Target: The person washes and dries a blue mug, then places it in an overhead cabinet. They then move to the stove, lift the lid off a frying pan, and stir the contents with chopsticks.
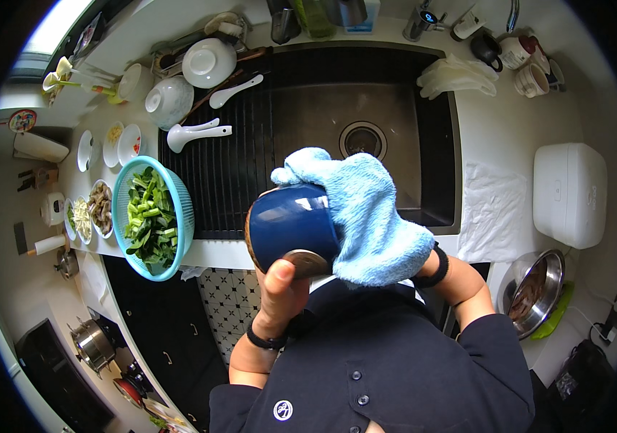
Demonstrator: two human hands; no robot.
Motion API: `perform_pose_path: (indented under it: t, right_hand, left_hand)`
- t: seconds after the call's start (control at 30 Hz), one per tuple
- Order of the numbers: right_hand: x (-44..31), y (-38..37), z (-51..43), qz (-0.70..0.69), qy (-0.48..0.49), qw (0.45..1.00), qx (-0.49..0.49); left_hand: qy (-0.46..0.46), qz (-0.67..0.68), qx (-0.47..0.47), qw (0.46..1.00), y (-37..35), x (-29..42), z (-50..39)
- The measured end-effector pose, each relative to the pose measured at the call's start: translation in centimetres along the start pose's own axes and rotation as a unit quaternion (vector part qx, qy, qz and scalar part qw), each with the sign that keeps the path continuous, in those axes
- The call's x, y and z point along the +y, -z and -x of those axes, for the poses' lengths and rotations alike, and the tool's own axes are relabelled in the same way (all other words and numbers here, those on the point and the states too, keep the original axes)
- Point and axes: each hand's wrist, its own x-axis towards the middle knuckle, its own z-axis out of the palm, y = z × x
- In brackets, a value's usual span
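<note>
A dark blue pot-like vessel (292, 222) with a shiny surface is held up in front of my chest, before the sink's near edge. My left hand (281, 281) grips it from below, the thumb near a round metal part (306, 263) on its side. A light blue terry cloth (373, 216) covers most of my right hand (425, 265) and lies against the vessel's right side and upper edge. The fingers of that hand are hidden under the cloth.
Beyond is a sink (362, 108) with a black roll-up rack (216, 189) bearing white spoons (194, 135). Bowls (210, 62) stand behind it. A turquoise colander (186, 216) of greens is at left; rubber gloves (457, 76), a white box (571, 195) and a steel bowl (554, 281) at right.
</note>
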Motion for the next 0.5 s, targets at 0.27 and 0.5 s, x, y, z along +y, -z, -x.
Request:
perform_pose_path:
  t: [0.27, 0.5]
  right_hand:
    - [-3.9, 2.6, -2.8, 0.171, 0.221, 0.956, 0.086]
    - [1.5, 1.9, -0.1, 0.016, 0.172, 0.984, 0.053]
  left_hand:
    - [-0.267, -0.335, -0.034, 0.903, 1.5, -1.2, -0.9]
    - [-0.394, -0.431, -0.048, 0.810, 2.2, -1.6, -0.8]
